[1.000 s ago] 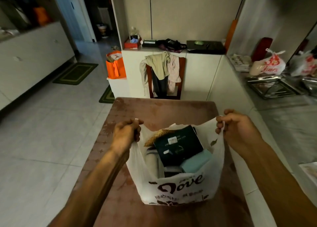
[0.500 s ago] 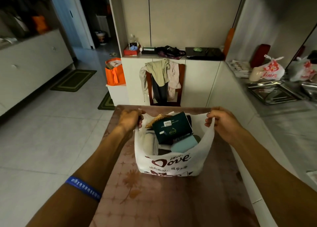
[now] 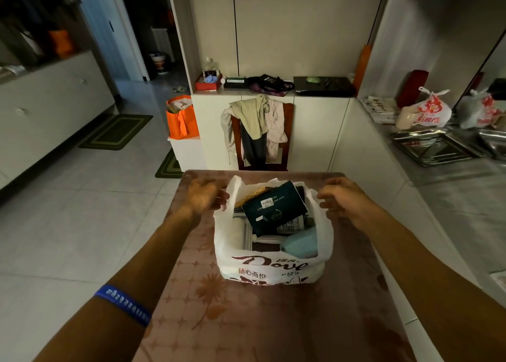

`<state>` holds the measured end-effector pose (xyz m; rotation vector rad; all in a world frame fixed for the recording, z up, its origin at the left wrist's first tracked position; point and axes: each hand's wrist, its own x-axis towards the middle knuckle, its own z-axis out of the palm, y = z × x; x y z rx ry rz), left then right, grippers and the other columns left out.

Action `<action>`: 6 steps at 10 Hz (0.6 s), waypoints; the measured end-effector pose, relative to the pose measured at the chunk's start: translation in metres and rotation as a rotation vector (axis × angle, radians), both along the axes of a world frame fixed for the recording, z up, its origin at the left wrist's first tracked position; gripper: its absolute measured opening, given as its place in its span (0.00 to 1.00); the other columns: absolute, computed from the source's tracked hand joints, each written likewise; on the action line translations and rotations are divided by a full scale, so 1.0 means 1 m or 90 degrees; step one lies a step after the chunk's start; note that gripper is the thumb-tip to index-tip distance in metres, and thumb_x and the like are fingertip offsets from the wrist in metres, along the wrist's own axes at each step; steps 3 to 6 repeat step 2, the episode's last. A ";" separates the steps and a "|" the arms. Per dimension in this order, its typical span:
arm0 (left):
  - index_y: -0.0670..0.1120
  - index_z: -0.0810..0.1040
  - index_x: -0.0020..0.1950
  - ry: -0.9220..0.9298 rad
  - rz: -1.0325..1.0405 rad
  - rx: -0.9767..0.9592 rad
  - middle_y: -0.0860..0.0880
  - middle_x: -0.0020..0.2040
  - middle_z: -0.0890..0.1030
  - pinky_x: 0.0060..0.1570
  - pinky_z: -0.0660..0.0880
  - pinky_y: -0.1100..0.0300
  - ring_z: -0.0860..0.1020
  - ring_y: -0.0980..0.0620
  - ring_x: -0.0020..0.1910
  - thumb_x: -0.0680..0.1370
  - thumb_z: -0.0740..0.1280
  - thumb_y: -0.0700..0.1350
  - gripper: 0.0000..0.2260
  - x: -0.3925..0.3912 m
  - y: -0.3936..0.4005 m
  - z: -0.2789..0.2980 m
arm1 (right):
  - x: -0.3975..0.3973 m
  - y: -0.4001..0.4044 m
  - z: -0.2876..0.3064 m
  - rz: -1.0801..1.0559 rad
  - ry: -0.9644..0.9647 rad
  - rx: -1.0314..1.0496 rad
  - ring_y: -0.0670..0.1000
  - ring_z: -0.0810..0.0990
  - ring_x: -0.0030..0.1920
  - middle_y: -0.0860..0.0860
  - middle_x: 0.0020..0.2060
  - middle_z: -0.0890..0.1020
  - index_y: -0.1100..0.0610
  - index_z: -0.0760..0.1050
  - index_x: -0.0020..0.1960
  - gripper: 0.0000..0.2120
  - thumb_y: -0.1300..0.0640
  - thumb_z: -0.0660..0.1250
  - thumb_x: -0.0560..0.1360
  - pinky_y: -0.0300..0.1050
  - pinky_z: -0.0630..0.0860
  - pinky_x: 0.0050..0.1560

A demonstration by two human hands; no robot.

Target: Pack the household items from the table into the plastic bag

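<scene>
The plastic bag (image 3: 273, 260) stands upright on the table (image 3: 273, 320) in front of me, stuffed — a dark green pack (image 3: 275, 207) pokes from its mouth. My 2 hands flank it: left hand (image 3: 204, 197) and right hand (image 3: 343, 197), fingers loosely curled — gripping nothing.

A: Brown flower-patterned table (image 3: 246, 320) fills the lower view. What's on it?
B: Just the white plastic bag (image 3: 273, 268), standing packed and open, nearer the far edge than the near one.
</scene>
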<state>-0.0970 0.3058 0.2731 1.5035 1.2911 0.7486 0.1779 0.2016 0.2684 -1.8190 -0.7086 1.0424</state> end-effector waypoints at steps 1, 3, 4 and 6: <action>0.54 0.75 0.46 0.000 -0.037 0.000 0.44 0.47 0.82 0.47 0.80 0.52 0.82 0.43 0.46 0.80 0.64 0.48 0.04 -0.001 -0.003 -0.001 | -0.003 0.000 -0.002 0.023 -0.014 -0.015 0.56 0.79 0.51 0.55 0.51 0.80 0.53 0.71 0.60 0.17 0.58 0.67 0.73 0.54 0.78 0.50; 0.47 0.79 0.52 0.019 -0.069 0.016 0.42 0.50 0.83 0.50 0.79 0.51 0.82 0.43 0.48 0.80 0.65 0.48 0.07 0.006 -0.003 -0.005 | -0.007 0.001 -0.005 0.016 -0.044 -0.006 0.54 0.78 0.52 0.53 0.53 0.79 0.52 0.71 0.61 0.17 0.58 0.67 0.73 0.51 0.76 0.49; 0.47 0.79 0.52 0.019 -0.069 0.016 0.42 0.50 0.83 0.50 0.79 0.51 0.82 0.43 0.48 0.80 0.65 0.48 0.07 0.006 -0.003 -0.005 | -0.007 0.001 -0.005 0.016 -0.044 -0.006 0.54 0.78 0.52 0.53 0.53 0.79 0.52 0.71 0.61 0.17 0.58 0.67 0.73 0.51 0.76 0.49; 0.47 0.79 0.52 0.019 -0.069 0.016 0.42 0.50 0.83 0.50 0.79 0.51 0.82 0.43 0.48 0.80 0.65 0.48 0.07 0.006 -0.003 -0.005 | -0.007 0.001 -0.005 0.016 -0.044 -0.006 0.54 0.78 0.52 0.53 0.53 0.79 0.52 0.71 0.61 0.17 0.58 0.67 0.73 0.51 0.76 0.49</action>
